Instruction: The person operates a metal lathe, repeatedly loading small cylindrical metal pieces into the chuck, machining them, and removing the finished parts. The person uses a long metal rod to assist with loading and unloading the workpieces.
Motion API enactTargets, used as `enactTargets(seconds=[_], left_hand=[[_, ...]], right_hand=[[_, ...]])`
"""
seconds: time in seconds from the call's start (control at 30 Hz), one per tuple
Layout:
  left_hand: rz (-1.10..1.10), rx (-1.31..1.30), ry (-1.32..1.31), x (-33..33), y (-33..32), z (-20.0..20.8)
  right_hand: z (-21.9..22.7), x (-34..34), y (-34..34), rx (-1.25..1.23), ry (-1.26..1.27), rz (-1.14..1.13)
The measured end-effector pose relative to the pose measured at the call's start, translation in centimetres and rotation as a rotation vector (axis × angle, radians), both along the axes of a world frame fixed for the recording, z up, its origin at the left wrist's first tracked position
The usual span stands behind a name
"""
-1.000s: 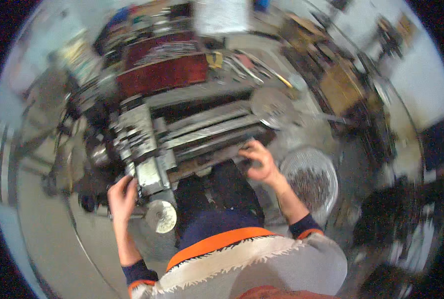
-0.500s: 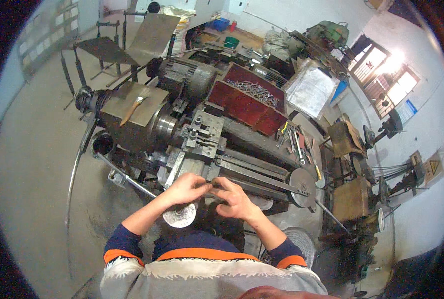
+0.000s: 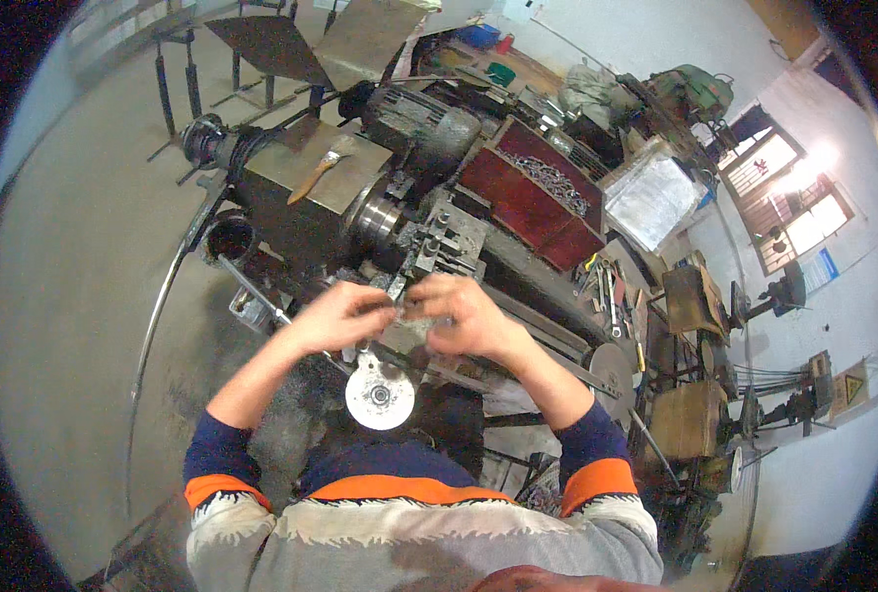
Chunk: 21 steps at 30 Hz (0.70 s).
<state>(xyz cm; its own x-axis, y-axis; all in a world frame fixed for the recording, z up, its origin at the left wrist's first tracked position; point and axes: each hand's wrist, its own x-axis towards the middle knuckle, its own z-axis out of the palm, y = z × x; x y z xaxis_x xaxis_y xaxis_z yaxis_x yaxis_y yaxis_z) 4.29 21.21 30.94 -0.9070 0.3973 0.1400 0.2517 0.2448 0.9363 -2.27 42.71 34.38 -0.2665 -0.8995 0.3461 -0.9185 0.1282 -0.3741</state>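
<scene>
My left hand (image 3: 343, 317) and my right hand (image 3: 467, 318) meet above the front of a small metal lathe, just short of its tool post (image 3: 449, 242). Both have bent fingers closed in a pinch, thumb toward fingertips. Motion blurs the tips, and whatever small thing sits between them cannot be made out. Under my left hand is a round, pale handwheel (image 3: 380, 392) with a dark hub. The shiny chuck (image 3: 375, 219) lies beyond, at the right end of the headstock. A wooden-handled brush (image 3: 323, 170) rests on the headstock cover (image 3: 271, 185).
Behind the lathe bed, a dark red tray (image 3: 528, 209) holds many small metal pieces. Wrenches and other hand tools (image 3: 612, 301) lie to its right. A long metal lever (image 3: 252, 286) slants out at the left. A grey disc (image 3: 612, 370) stands at the bed's right end.
Both hands have moved forward, closer to the tool post, still together. The handwheel now shows almost whole. My view has shifted, so the lathe appears farther right.
</scene>
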Motion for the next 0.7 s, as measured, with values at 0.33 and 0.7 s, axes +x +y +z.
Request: enactTargets(seconds=[0.33, 0.7], left_hand=[[0.998, -1.033, 0.166, 10.4, -19.0, 1.6], [1.143, -0.985, -0.008, 17.7, -23.7, -7.8]], right_hand=[[-3.1, -10.0, -5.5, 0.54, 0.275, -0.512], [-2.0, -9.7, -7.1, 0.62, 0.168, -0.551]])
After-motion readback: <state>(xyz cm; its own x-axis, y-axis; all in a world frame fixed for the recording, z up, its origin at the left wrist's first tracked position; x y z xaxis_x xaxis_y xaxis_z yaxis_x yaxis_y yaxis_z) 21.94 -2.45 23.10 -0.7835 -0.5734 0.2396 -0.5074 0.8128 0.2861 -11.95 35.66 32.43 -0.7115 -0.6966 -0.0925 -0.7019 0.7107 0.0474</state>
